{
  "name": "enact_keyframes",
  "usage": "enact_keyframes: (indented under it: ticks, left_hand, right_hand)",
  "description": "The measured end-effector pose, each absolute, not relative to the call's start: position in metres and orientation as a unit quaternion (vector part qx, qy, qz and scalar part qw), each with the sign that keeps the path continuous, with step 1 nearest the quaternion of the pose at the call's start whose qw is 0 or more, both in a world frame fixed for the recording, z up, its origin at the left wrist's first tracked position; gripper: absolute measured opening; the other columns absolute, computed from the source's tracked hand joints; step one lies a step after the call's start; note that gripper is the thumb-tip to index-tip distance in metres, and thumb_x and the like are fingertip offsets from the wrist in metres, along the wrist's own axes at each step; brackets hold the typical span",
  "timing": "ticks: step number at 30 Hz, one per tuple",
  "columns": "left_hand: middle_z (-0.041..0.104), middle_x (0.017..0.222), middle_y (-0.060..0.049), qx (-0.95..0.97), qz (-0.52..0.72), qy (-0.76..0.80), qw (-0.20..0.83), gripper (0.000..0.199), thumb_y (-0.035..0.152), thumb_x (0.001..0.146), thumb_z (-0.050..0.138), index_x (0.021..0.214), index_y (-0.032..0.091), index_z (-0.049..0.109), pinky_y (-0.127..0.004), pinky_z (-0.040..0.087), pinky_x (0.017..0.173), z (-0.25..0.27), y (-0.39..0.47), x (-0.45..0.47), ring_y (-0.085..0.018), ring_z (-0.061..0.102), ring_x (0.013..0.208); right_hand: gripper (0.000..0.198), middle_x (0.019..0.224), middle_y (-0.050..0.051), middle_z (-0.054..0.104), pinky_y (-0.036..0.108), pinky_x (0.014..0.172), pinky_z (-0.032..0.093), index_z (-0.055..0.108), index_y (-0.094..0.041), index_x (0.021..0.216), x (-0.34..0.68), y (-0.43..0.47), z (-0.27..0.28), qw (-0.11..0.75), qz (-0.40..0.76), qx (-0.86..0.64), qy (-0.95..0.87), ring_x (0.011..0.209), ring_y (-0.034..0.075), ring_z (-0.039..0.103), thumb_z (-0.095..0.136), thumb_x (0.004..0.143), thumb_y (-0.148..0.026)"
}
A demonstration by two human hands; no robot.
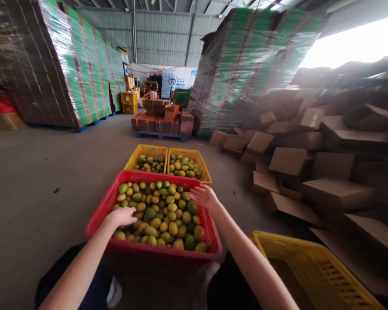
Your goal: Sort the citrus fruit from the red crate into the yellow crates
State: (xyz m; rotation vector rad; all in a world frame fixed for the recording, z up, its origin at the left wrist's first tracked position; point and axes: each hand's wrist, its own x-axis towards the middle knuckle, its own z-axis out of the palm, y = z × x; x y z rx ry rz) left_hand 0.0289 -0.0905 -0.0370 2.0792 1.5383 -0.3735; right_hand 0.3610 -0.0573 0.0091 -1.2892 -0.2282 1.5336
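A large red plastic crate (105, 209) stands in front of me, filled with green and yellow fruit that look like small mangoes (163, 211). My left hand (122, 216) is over the left part of the fruit, fingers stretched out and holding nothing. At the crate's right rim is my right hand (204, 196), open with its fingers apart and pointing in over the fruit. Whether either hand touches a mango or the rim, I cannot tell. Just beyond the red crate, a left yellow crate (128, 161) and a right yellow crate (206, 172) hold more of the fruit.
Another yellow crate (297, 243) sits by my right knee. Cardboard boxes (287, 161) lie heaped along the right. Wrapped stacks rise at left (84, 64) and right (233, 73). Ahead, a blue pallet (160, 135) carries cartons, with a person (151, 94) behind it.
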Motion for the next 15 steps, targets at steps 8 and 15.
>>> enact_keyframes:
  ticks: [8, 15]
  left_hand:
    - [0.071, 0.095, -0.004, 0.788, -0.187, 0.504, 0.301, 0.045, 0.017, 0.079, 0.047, 0.123, 0.02, 0.055, -0.024, 0.049, 0.07, -0.08, -0.079, 0.027, -0.017, 0.066, 0.081]
    - [0.069, 0.101, -0.008, 0.812, -0.153, 0.495, 0.268, 0.025, 0.013, 0.075, 0.053, 0.094, 0.018, 0.068, -0.032, 0.046, 0.085, -0.127, -0.065, 0.052, -0.023, 0.063, 0.094]
  right_hand:
    - [0.016, 0.076, 0.006, 0.068, 0.027, 0.06, 0.054, 0.056, -0.018, 0.079, 0.347, -0.102, -0.018, 0.502, 0.691, -0.516, -0.059, 0.07, 0.017, 0.067, 0.043, 0.077, -0.009]
    - [0.018, 0.07, 0.004, 0.066, 0.023, 0.053, 0.052, 0.056, -0.017, 0.08, 0.371, -0.109, 0.005, 0.577, 0.681, -0.45, -0.022, 0.061, 0.014, 0.064, 0.046, 0.069, -0.006]
